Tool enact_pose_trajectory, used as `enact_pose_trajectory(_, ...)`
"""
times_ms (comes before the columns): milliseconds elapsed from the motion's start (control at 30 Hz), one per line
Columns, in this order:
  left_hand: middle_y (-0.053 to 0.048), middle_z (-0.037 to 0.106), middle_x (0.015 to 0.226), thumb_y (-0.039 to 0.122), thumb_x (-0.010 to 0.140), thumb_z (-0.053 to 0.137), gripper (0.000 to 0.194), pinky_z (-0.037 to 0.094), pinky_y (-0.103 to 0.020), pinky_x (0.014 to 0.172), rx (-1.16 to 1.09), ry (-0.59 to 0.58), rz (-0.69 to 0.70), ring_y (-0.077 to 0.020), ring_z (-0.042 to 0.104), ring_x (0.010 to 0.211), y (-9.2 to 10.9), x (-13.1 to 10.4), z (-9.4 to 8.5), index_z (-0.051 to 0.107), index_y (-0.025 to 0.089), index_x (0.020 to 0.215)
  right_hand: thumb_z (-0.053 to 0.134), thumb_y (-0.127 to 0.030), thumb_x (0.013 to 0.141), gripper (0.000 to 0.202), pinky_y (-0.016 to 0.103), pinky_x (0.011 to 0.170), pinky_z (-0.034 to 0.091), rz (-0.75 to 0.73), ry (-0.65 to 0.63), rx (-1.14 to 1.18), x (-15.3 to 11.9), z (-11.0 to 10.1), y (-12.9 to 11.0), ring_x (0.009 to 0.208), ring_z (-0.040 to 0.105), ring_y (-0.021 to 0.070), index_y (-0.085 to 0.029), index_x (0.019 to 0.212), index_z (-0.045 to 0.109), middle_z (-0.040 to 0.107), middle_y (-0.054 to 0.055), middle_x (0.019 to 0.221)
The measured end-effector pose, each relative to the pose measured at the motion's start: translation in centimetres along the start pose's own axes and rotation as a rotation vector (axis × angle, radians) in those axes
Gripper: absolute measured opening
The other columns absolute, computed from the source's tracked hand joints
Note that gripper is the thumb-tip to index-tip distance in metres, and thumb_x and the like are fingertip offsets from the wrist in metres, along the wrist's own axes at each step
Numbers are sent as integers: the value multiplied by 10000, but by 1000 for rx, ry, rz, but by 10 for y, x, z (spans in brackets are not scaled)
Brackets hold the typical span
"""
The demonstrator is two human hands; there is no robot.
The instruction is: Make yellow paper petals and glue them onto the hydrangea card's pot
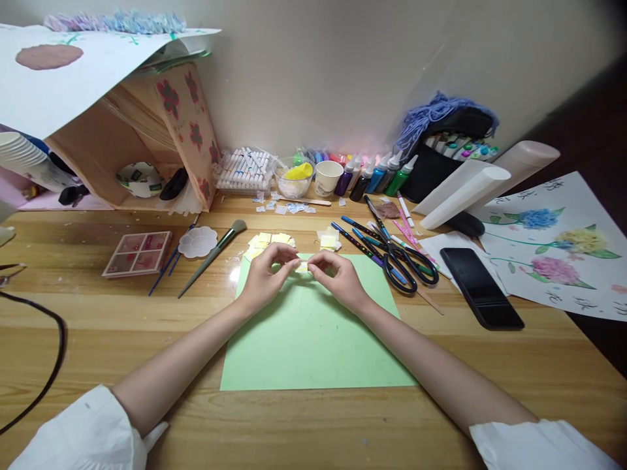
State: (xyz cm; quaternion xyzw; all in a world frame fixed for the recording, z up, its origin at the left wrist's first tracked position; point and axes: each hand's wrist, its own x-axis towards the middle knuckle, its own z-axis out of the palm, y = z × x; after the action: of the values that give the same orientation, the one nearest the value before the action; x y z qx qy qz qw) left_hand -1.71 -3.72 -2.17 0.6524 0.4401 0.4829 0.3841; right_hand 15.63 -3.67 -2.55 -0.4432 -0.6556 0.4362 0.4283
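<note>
A small yellow paper piece (302, 267) is pinched between the fingertips of both hands, over the upper part of a light green sheet of paper (313, 339). My left hand (268, 273) closes thumb and fingers on its left side. On its right side my right hand (337, 277) does the same. Beyond my left hand lies a heap of yellow paper pieces (267, 241), partly hidden by the fingers. Another small stack of yellow pieces (329, 241) sits at the green sheet's top edge, just past my right hand.
Right of the sheet lie black-handled scissors (399, 258), several pens and a phone (482, 287). To the left are a makeup brush (213, 258), a flower-shaped palette (198, 242) and a pink case (138, 254). Paint bottles (377, 175), a paper cup (328, 178) and a bowl (294, 179) line the wall.
</note>
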Motion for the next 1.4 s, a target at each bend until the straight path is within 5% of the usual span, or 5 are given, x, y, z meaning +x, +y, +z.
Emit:
enact_pose_trajectory(300, -29, 616, 874, 274, 813, 594, 126, 504, -267, 733, 35, 9, 15, -124, 598, 773, 0, 0, 0, 570, 186, 900, 590, -285, 778, 110, 253, 603, 438, -10, -27, -19, 1, 1, -1, 655, 541, 127, -177, 758, 606, 603, 9, 716)
enact_pose_trajectory(433, -26, 607, 798, 267, 810, 601, 89, 469, -258, 658, 200, 59, 125, -126, 567, 726, 4, -2, -1, 577, 182, 819, 593, -281, 783, 104, 258, 610, 443, -23, 40, -35, 0, 1, 1, 660, 535, 130, -181, 758, 595, 602, 18, 738)
enact_pose_trajectory(600, -24, 654, 746, 240, 824, 586, 70, 449, -250, 610, 309, -56, 268, -121, 567, 677, 8, -6, 1, 628, 188, 801, 602, -270, 784, 81, 273, 643, 466, -76, 68, -51, -2, 1, 1, 692, 562, 145, -195, 755, 594, 601, 18, 751)
enact_pose_trajectory(1400, 2, 603, 699, 142, 757, 580, 30, 420, -228, 573, 284, -49, 185, -91, 507, 599, 7, -5, 2, 586, 168, 742, 619, -182, 775, 37, 272, 635, 484, -189, 58, -109, -4, 2, -3, 677, 578, 138, -201, 784, 648, 625, 16, 740)
